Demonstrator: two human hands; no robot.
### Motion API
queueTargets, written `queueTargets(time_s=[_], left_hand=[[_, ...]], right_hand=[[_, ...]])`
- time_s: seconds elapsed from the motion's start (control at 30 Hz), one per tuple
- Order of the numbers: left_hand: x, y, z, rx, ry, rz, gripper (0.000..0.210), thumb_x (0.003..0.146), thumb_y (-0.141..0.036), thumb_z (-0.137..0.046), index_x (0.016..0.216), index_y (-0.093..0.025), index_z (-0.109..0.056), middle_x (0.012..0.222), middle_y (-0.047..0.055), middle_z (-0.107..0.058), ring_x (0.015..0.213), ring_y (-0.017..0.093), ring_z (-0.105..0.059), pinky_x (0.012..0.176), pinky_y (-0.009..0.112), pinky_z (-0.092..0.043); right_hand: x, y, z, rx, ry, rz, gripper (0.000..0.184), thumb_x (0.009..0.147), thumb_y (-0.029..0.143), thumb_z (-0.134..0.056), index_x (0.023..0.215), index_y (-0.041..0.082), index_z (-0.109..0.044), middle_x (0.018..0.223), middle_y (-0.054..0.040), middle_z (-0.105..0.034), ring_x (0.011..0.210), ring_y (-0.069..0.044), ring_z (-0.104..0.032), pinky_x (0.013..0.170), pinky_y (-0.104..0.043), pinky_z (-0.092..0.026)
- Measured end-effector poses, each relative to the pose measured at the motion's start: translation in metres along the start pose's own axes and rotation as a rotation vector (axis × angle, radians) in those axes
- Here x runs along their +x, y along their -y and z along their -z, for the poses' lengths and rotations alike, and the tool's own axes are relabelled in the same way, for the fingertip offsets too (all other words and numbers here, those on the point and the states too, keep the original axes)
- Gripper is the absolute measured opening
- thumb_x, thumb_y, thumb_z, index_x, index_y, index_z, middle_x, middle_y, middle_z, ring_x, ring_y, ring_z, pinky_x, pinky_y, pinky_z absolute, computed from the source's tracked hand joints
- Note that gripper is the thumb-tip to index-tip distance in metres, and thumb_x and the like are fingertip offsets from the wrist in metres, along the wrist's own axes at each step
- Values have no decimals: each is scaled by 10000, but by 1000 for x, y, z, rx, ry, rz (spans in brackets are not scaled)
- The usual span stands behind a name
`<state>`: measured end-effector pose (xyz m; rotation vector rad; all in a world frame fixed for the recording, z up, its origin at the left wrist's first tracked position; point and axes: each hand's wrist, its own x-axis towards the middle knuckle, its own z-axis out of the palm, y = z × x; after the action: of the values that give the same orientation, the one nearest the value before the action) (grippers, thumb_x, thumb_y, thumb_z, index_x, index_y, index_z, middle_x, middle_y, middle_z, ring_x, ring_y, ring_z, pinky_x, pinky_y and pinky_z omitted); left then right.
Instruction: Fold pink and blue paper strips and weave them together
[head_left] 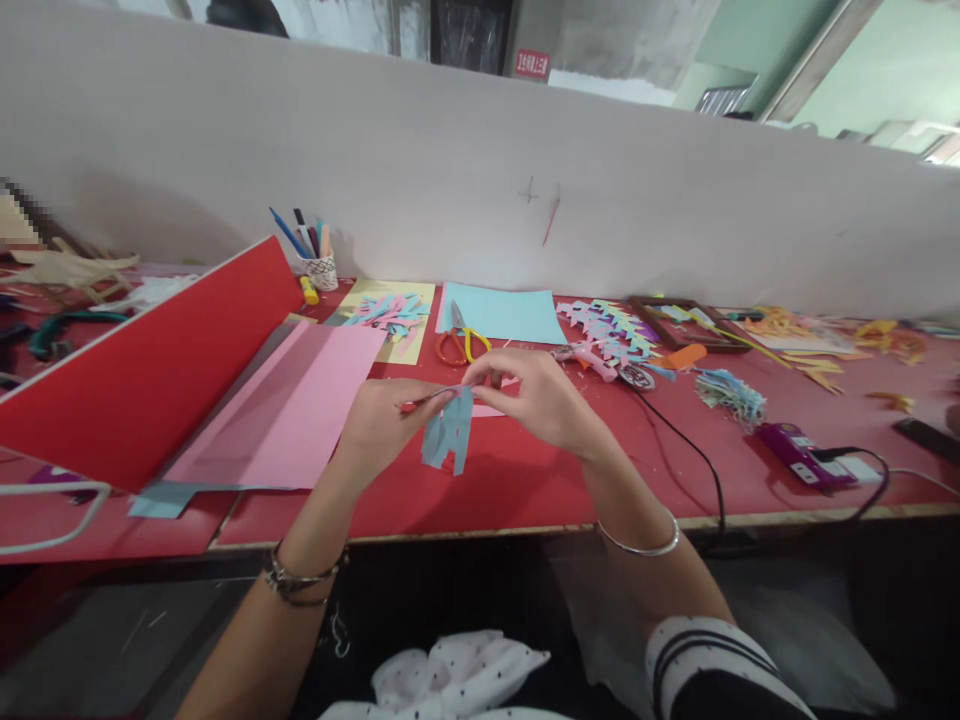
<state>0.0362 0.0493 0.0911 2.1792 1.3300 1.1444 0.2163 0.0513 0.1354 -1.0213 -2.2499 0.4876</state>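
Note:
Between my hands hangs a piece of light blue paper point(448, 432) with slits cut into it, its loose strips pointing down. My left hand point(384, 418) pinches its upper edge from the left; a thin, darker edge shows by those fingers, too small to make out. Thumb and fingers of my right hand point(531, 396) are closed on the same upper edge from the right. Just beyond the hands lie scissors point(463, 345) with red and yellow handles, their blades resting on a light blue sheet point(510, 312).
Pink sheets point(300, 390) and a propped red board point(165, 370) stand left. Paper scraps point(390, 315) lie near a pen cup point(321, 270). At right are a pink glue gun point(596, 360), its black cord point(686, 432), fringed paper point(731, 395) and a purple power strip point(802, 458).

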Motion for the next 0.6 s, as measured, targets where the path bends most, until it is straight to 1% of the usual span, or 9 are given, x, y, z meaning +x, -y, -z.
queueTargets(time_s=[0.27, 0.47, 0.6], left_hand=[[0, 0, 1, -2, 27, 0, 374, 774, -442, -466, 680, -157, -690, 582, 13, -658, 487, 107, -499, 458, 209, -343], [-1, -2, 1, -71, 53, 9, 302, 763, -395, -496, 708, -167, -685, 604, 2, -666, 501, 106, -511, 475, 204, -363], [0, -5, 1, -88, 54, 12, 317, 754, -405, -493, 661, -160, -672, 547, -3, -635, 478, 102, -481, 453, 206, -348]], right_hand=[[1, 0, -2, 12, 4, 11, 118, 763, 130, -479, 768, 166, -592, 744, 1, -619, 639, -80, -507, 638, -212, -394], [1, 2, -3, 31, -7, 9, 104, 755, 118, -489, 757, 156, -585, 737, -3, -614, 643, -80, -511, 639, -208, -398], [1, 3, -3, 18, -7, 16, 97, 759, 121, -495, 748, 153, -585, 725, -2, -606, 642, -81, -514, 631, -205, -398]])
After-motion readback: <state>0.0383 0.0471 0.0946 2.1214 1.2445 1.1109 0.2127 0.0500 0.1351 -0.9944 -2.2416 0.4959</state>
